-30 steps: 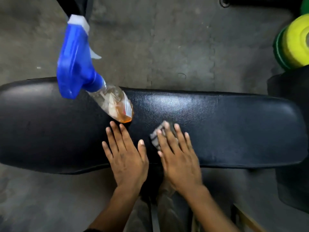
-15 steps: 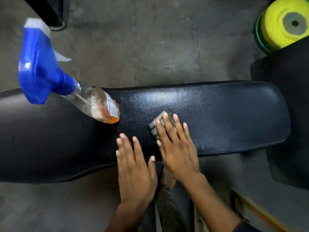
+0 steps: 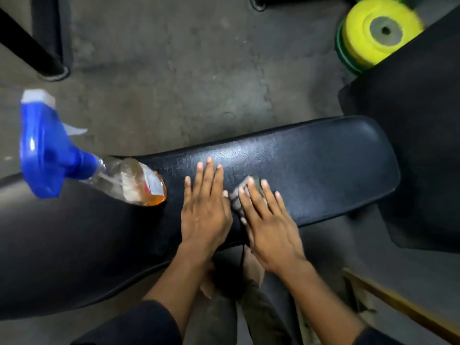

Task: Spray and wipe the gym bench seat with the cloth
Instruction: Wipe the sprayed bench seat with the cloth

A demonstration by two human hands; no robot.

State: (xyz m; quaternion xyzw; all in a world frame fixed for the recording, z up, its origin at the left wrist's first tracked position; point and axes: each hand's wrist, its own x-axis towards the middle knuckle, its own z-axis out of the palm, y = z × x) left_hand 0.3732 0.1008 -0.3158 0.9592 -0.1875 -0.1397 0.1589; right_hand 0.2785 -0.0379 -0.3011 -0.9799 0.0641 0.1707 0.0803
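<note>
The black padded bench seat runs across the view from left to right. My right hand lies flat on a small grey cloth, pressing it onto the seat; only the cloth's left edge shows past my fingers. My left hand rests flat on the seat just left of the cloth, fingers spread and holding nothing. A spray bottle with a blue trigger head and orange liquid stands on the seat to the left of both hands.
Grey foam-tile floor lies beyond the bench. Yellow and green weight plates sit at the top right beside another black pad. A black metal post stands at the top left. My legs are below the seat.
My left hand has slid forward onto the seat, close beside the cloth. The right hand stays on the cloth. The view has shifted, showing the bench's right end nearer the centre.
</note>
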